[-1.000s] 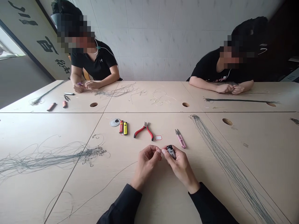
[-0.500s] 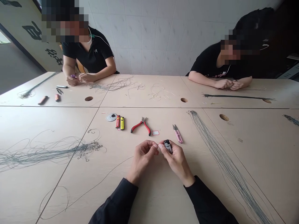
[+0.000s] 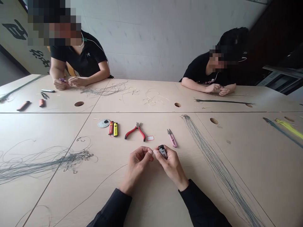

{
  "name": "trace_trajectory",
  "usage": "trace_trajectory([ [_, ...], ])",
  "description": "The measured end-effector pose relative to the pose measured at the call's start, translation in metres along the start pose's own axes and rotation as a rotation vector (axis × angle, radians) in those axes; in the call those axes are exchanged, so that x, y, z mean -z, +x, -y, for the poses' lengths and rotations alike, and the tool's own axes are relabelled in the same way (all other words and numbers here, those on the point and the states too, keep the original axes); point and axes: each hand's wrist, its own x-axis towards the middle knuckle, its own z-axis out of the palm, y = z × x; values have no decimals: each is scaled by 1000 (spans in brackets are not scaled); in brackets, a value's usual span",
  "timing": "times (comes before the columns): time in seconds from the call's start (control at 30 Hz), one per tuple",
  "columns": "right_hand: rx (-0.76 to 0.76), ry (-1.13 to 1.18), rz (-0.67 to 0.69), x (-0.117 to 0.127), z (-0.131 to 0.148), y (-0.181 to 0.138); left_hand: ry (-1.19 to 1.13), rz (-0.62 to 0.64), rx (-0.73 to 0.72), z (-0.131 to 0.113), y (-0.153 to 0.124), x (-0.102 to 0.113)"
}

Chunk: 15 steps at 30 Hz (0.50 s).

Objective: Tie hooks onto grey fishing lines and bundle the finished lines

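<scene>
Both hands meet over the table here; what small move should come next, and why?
Probably spark the lighter. The right hand holds it upright, its top beside the left hand, whose fingertips pinch together, perhaps on a line too fine to see. The pliers and snips lie apart from both hands.

Even, soft daylight fills the scene, brightest at upper left. The pale worktop is evenly lit without glare; the hands cast only faint, diffuse shadows. The upper right corner falls dark. Wide-angle distortion bows the worktop seams and tilts the wall. Focus is sharp centrally, slightly smeared at right edge.
</scene>
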Motion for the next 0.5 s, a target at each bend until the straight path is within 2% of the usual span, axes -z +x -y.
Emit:
trace_trajectory([
  [0.27, 9, 54, 33, 0, 5, 1, -8, 9, 6, -3, 1, 0],
  [0.5, -19, 29, -8, 0, 5, -1, 3, -2, 2, 1, 1, 0],
])
